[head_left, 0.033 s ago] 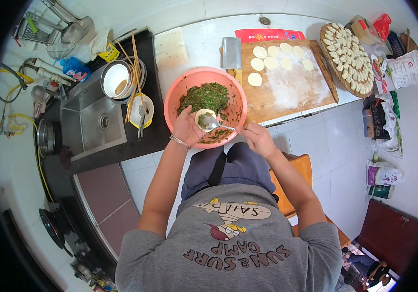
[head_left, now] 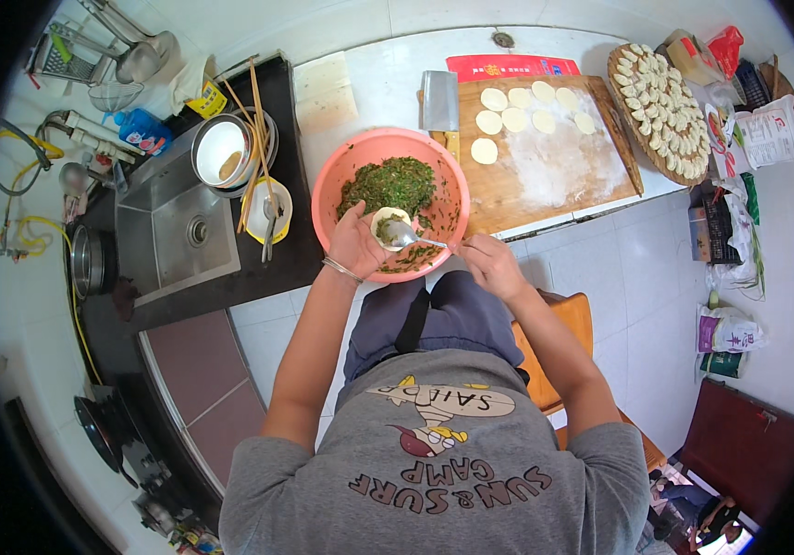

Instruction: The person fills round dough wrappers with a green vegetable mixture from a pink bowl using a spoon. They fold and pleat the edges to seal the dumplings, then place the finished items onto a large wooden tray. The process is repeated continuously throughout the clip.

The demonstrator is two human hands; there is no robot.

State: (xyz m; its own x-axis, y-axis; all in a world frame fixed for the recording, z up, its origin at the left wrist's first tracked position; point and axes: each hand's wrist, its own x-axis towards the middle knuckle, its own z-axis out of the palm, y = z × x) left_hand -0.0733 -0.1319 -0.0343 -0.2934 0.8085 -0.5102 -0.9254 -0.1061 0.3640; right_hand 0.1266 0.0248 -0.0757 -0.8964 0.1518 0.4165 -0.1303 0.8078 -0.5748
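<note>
My left hand [head_left: 353,246] cradles a round dumpling wrapper [head_left: 377,218] over the near side of a pink basin [head_left: 322,194]. Its fingers curve around the wrapper from below. A metal spoon [head_left: 402,234] is gripped by its handle in my right hand [head_left: 493,266], which is closed at the basin's right edge. The spoon's bowl rests over the wrapper, where some green filling shows. Chopped green filling [head_left: 392,183] is heaped in the basin, with scraps spread along its near wall.
Right of the basin, a floured wooden board [head_left: 498,203] bears several flat wrappers [head_left: 514,119], a rolling pin [head_left: 621,139] and a cleaver [head_left: 440,102]. A round tray of shaped dumplings [head_left: 660,111] stands far right. Left are a sink [head_left: 179,264] and bowls with chopsticks [head_left: 256,139].
</note>
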